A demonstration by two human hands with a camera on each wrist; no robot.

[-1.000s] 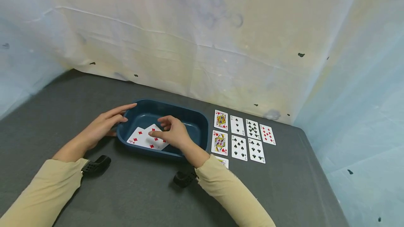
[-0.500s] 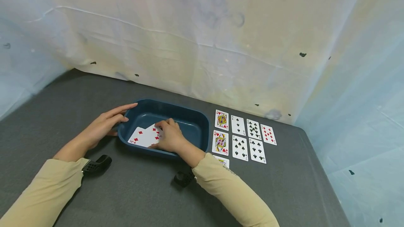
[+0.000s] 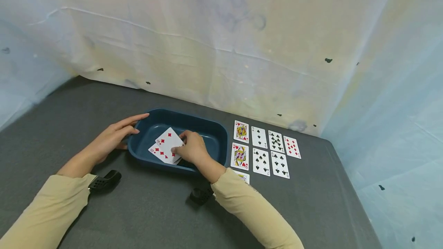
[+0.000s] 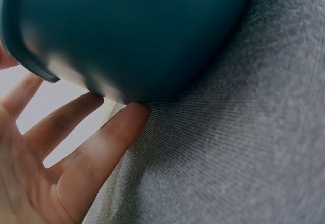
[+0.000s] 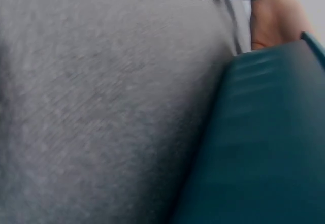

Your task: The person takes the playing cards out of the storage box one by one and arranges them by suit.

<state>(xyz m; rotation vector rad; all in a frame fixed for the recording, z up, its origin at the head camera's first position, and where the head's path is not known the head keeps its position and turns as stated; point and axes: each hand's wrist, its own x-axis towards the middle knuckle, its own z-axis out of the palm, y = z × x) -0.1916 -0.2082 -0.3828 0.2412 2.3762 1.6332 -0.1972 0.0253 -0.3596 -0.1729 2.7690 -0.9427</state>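
Note:
My left hand (image 3: 112, 139) grips the left end of a dark blue plastic tub (image 3: 221, 143), thumb over the rim. The left wrist view has its fingertips against the tub's outer wall (image 4: 127, 36). Inside the tub, my right hand (image 3: 194, 147) pinches the right edge of a diamonds playing card (image 3: 169, 140) between thumb and fingers. That card is tilted and overlaps another diamonds card (image 3: 160, 154) beneath it, near the tub's front wall. The right wrist view catches only the tub's outside (image 5: 264, 142) and part of the left hand (image 5: 277, 18); the right hand is out of it.
Right of the tub, face-up cards lie in rows on the dark grey table (image 3: 145, 210): a jack of hearts (image 3: 241, 131), a queen of hearts (image 3: 240, 156), spades (image 3: 261, 161), clubs (image 3: 280, 165) and diamonds (image 3: 292, 147). My right sleeve partly covers a lower card (image 3: 243, 177). A pale curtain (image 3: 207, 41) hangs behind.
My right hand has reached down to the cards in the tub and taken hold of one by its edge. The card has turned and lifted, uncovering another beneath. The left hand has stayed put.

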